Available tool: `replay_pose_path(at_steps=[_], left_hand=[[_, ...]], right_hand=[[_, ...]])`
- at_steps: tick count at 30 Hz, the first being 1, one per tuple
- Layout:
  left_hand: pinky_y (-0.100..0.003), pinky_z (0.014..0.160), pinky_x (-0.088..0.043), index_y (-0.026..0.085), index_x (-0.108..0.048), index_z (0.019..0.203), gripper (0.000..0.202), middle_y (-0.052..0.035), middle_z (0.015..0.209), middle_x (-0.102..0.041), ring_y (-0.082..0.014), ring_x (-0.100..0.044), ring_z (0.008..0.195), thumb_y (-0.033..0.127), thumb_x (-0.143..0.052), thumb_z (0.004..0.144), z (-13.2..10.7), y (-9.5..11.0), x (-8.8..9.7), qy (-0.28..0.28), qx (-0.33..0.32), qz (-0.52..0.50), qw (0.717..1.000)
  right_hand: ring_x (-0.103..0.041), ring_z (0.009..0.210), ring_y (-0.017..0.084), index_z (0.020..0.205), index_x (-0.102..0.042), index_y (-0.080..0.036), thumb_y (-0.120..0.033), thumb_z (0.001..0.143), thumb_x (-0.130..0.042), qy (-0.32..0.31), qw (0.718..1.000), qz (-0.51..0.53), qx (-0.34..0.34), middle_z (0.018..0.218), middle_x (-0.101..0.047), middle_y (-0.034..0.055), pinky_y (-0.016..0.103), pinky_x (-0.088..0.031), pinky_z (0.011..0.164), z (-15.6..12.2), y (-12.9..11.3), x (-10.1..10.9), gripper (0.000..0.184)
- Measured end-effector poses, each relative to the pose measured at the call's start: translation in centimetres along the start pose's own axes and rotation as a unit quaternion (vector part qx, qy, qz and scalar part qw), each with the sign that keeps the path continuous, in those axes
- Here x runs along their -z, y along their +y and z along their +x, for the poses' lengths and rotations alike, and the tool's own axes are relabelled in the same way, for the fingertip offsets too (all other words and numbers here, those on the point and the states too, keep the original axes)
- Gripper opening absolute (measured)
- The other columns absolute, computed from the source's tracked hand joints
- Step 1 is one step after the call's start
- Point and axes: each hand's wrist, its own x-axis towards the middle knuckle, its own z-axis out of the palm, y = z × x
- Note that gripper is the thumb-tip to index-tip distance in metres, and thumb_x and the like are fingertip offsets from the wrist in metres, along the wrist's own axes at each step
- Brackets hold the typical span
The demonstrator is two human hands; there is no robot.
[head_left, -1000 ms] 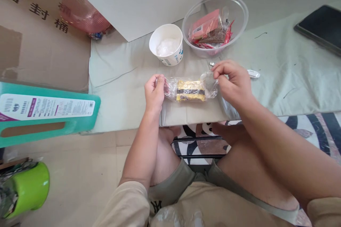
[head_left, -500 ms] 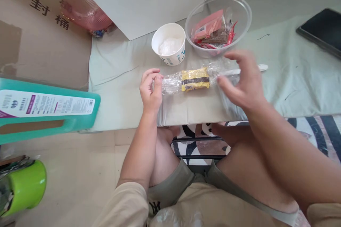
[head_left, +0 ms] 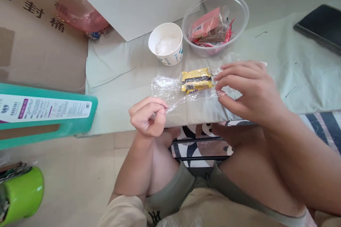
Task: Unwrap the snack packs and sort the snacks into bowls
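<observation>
A yellow and black snack packet [head_left: 197, 80] lies on the pale green cloth [head_left: 119, 78], on a sheet of clear plastic wrap [head_left: 166, 90] that spreads to both sides of it. My left hand [head_left: 147, 117] is at the table's front edge, its fingers pinched on the wrap's near left corner. My right hand [head_left: 247, 88] hovers just right of the packet, fingers curled and apart, its fingertips touching the wrap's right end.
A white paper cup [head_left: 166, 44] with white contents and a clear bowl [head_left: 239, 3] of wrapped snacks stand behind the packet. A dark tablet [head_left: 319, 26] lies far right. A teal stool [head_left: 48, 113], a cardboard box [head_left: 39, 42] and a green pot [head_left: 22, 193] are on the left.
The wrap has come open around the packet. My left hand has pulled its corner back toward me, to the table's edge. My right hand has let go of the twisted end and opened.
</observation>
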Motion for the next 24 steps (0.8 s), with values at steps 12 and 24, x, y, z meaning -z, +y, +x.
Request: replay_pose_path(at_steps=[12, 24], left_hand=[[-0.024, 0.049, -0.047, 0.021, -0.077, 0.090, 0.027, 0.0016, 0.065, -0.071, -0.0097, -0.056, 0.044, 0.035, -0.055, 0.093, 1.1, -1.0, 0.9, -0.388, 0.327, -0.003, 0.862], [-0.035, 0.093, -0.058, 0.019, -0.076, 0.090, 0.014, -0.0081, 0.110, -0.076, -0.0214, -0.071, 0.104, 0.023, -0.065, 0.082, 1.3, -3.0, -1.3, -0.171, 0.226, 0.109, 0.953]], right_hand=[[-0.062, 0.065, 0.019, 0.088, -0.077, -0.026, -0.039, 0.098, -0.045, -0.321, 0.944, 0.043, -0.064, 0.076, -0.074, 0.0022, 0.030, -0.037, 0.062, -1.2, 1.0, 0.1, 0.035], [-0.071, 0.093, 0.025, 0.152, -0.047, -0.020, -0.026, 0.091, -0.052, -0.072, 0.985, 0.120, -0.097, 0.118, -0.076, 0.0115, 0.041, -0.057, 0.080, -0.3, 0.2, -2.9, 0.061]])
